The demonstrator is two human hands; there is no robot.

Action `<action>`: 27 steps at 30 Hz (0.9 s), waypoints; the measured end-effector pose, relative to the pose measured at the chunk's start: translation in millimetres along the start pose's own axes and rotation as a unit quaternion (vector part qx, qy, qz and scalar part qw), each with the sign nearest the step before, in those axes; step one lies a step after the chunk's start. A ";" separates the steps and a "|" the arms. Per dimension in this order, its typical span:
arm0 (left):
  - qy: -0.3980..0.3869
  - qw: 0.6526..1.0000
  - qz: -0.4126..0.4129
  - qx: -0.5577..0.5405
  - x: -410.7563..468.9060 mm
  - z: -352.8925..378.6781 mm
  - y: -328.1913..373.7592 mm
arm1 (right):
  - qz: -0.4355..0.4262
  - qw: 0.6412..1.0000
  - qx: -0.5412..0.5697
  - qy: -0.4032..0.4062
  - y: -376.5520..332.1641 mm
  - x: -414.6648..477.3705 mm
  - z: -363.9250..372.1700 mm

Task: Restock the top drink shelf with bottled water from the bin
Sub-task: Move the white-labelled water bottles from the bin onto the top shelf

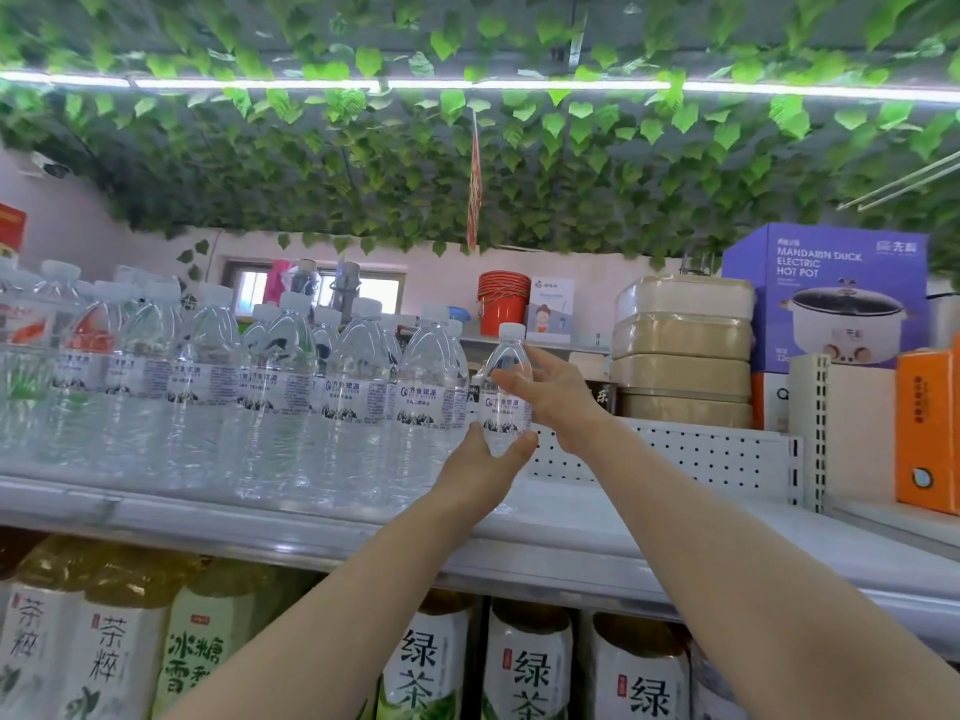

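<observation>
Our arms (332, 610) hold one water bottle (506, 407), left hand (480, 462) pinching it low, right hand (553, 394) gripping its shoulder. We should seat it upright beside the row (358, 387), label forward.

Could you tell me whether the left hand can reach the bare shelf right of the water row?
Likely yes: the left hand grips the bottle right beside that bare shelf, with nothing standing in between.

Tea bottles (527, 667) are cropped below; leftmost water bottles (31, 356) are blurred.
</observation>
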State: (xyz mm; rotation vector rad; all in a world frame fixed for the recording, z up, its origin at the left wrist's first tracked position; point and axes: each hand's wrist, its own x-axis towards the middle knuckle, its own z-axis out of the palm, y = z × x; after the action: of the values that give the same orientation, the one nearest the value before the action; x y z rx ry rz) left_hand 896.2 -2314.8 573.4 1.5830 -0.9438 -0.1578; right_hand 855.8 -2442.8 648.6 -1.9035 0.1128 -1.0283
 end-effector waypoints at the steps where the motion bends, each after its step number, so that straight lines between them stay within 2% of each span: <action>1: -0.001 1.000 -0.004 -0.003 -1.0 -0.2 1.7 | 0.000 1.000 -0.003 0.001 -0.9 -0.8 0.3; 4: -0.011 0.999 -0.025 -0.040 -6.5 -3.2 8.5 | -0.005 1.000 -0.027 0.008 -5.1 -6.0 2.3; 7: -0.023 0.997 -0.034 -0.058 -16.3 -8.9 16.0 | 0.026 0.996 -0.086 0.022 -12.4 -14.6 4.6; 9: -0.023 0.998 -0.026 -0.059 -25.4 -14.6 20.0 | 0.050 0.991 -0.122 0.039 -20.3 -21.0 5.3; 14: -0.006 0.999 0.025 -0.039 -55.9 -51.0 30.7 | 0.030 0.981 -0.167 0.098 -56.1 -48.4 10.7; 20: 0.084 0.993 0.078 -0.017 -97.2 -141.7 54.0 | 0.008 0.970 -0.230 0.076 -119.0 -88.4 52.1; 27: 0.196 0.966 0.115 0.128 -151.4 -248.0 42.4 | -0.036 0.947 -0.318 0.002 -177.6 -146.8 136.0</action>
State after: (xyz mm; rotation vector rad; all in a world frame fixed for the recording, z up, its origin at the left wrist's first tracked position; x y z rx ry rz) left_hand 921.0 -2025.4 616.4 1.6428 -0.8478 0.4418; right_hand 798.5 -2182.1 666.9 -2.4991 0.4222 -1.1326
